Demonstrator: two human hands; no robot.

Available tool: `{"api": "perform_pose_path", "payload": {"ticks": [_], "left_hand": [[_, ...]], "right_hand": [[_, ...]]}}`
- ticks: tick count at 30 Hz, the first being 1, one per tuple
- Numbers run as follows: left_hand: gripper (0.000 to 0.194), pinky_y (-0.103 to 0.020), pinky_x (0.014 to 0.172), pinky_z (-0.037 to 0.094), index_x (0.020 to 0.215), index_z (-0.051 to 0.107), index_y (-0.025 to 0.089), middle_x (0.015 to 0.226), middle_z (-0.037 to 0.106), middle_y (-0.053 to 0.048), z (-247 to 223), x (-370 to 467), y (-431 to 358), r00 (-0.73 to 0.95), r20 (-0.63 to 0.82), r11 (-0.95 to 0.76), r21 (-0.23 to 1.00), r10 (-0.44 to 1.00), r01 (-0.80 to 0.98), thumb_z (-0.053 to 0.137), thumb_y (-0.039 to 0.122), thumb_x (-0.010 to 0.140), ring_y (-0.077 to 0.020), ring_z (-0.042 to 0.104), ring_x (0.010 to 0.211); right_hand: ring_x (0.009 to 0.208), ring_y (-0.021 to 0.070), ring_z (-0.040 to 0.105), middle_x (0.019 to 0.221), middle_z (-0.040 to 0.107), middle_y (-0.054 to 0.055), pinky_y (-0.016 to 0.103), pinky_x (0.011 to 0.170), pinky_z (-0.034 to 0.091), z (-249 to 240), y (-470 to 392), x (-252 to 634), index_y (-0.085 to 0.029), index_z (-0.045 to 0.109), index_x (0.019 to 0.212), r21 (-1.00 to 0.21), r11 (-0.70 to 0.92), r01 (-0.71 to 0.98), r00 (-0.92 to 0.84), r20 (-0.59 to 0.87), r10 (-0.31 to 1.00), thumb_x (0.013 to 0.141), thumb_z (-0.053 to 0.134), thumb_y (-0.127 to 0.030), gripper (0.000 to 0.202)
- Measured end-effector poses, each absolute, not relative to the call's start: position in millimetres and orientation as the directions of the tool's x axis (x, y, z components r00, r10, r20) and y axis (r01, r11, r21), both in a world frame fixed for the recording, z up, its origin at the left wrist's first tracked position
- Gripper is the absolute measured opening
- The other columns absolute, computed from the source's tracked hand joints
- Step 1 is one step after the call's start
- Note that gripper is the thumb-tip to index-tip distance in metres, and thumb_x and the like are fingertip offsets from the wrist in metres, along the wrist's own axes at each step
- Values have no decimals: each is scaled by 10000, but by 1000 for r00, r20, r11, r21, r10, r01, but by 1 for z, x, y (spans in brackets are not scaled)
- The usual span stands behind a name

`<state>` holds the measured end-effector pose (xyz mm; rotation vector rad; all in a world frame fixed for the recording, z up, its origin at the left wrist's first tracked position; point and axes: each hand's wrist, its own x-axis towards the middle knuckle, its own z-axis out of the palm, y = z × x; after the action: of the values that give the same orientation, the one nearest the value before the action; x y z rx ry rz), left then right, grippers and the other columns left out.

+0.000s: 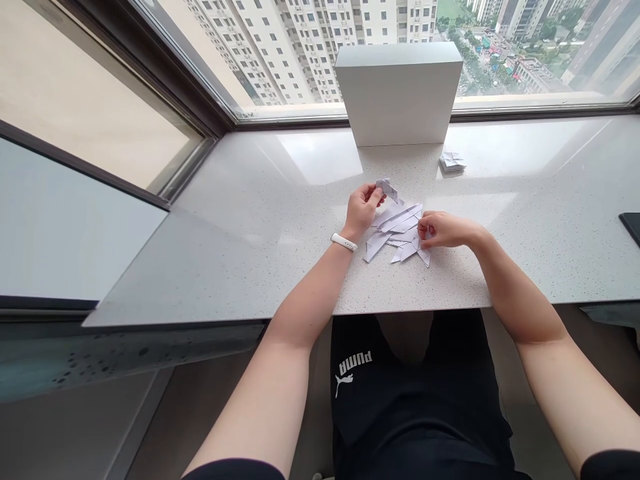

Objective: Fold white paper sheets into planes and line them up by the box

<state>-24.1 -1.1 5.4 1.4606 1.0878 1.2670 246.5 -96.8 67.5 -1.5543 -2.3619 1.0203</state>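
My left hand [364, 207] pinches a folded white paper piece [387, 189] between thumb and fingers, just above the table. Below and to its right lies a loose pile of folded white paper strips [395, 227], several of them with pointed ends, overlapping at different angles. At the right edge of this pile is my right hand [443, 229], its thumb and fingers closed around a folded paper piece there. The fingers partly hide that piece. Farther back on the right sits a small square stack of folded paper [453, 161].
A large white box [400, 97] stands upright at the back of the speckled white tabletop [240, 253], against the window. A dark flat object [631, 227] lies at the right edge. The table's front edge runs just above my lap.
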Motion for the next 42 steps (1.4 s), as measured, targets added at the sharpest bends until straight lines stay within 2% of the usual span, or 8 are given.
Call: {"api": "perform_pose_path", "payload": {"ticks": [8,15,19,26,30,35,38,42], "left_hand": [[400,-395,917,703,1049,857,234,1021,905,-119,6,-23,-3,121,218,-225,973,968,49,932,624,1098,-250,859,973],[381,-384,900,696,1038,849,237,999,898,-107,7,-23,-3,125,210,-217,975,970,44,935,603,1097,-234,835,939],[361,-383,903,693,1058,857,233,1030,903,-112,9,-21,-5,135,199,-206,978,971,40,934,583,1107,-239,841,957],[382,-368,867,661,1067,886,226,1010,888,-103,10,-16,-11,201,180,-187,982,963,17,995,592,1057,-240,810,934],[401,-360,822,628,1051,897,211,941,862,-96,10,-15,-13,242,191,-193,981,951,-16,1001,598,1051,-220,766,866],[430,-354,827,634,1064,904,202,963,865,-95,9,-13,-14,255,190,-182,982,948,-55,1027,612,1023,-217,771,873],[432,-350,833,638,1066,909,197,974,868,-98,10,-12,-15,266,173,-163,985,948,-60,1041,604,1010,-216,778,882],[426,-353,857,647,1064,920,191,1025,896,-111,12,-10,-19,283,156,-143,988,946,-65,1049,592,1000,-221,795,912]], "right_hand": [[1037,324,703,1141,752,91,445,877,561,68,-98,241,-282,864,983,-570,237,787,-439,-247,864,768,1088,-493,376],[992,285,697,1149,776,82,422,850,553,72,-99,248,-278,825,899,-670,231,706,-505,-247,827,863,989,-495,274],[912,250,685,1056,790,55,400,813,536,79,-98,261,-277,773,985,-815,130,565,-539,-245,806,905,970,-619,402],[901,224,712,1016,805,37,372,800,591,66,-84,273,-266,803,1142,-982,35,184,-575,-79,815,910,1060,-590,473],[967,228,747,1097,845,64,402,903,631,60,-80,276,-252,884,1191,-992,20,123,-579,-55,814,953,1061,-641,489],[1275,308,795,1317,873,93,499,1167,635,64,-83,278,-280,891,1012,-996,77,54,-517,38,855,898,1103,-682,469],[1290,315,806,1403,868,98,522,1157,662,66,-84,279,-285,882,1010,-998,54,26,-479,35,877,860,1121,-702,504],[1181,302,811,1243,886,87,515,1103,686,64,-82,280,-280,871,1012,-995,92,39,-426,67,902,846,1109,-776,575]]}}
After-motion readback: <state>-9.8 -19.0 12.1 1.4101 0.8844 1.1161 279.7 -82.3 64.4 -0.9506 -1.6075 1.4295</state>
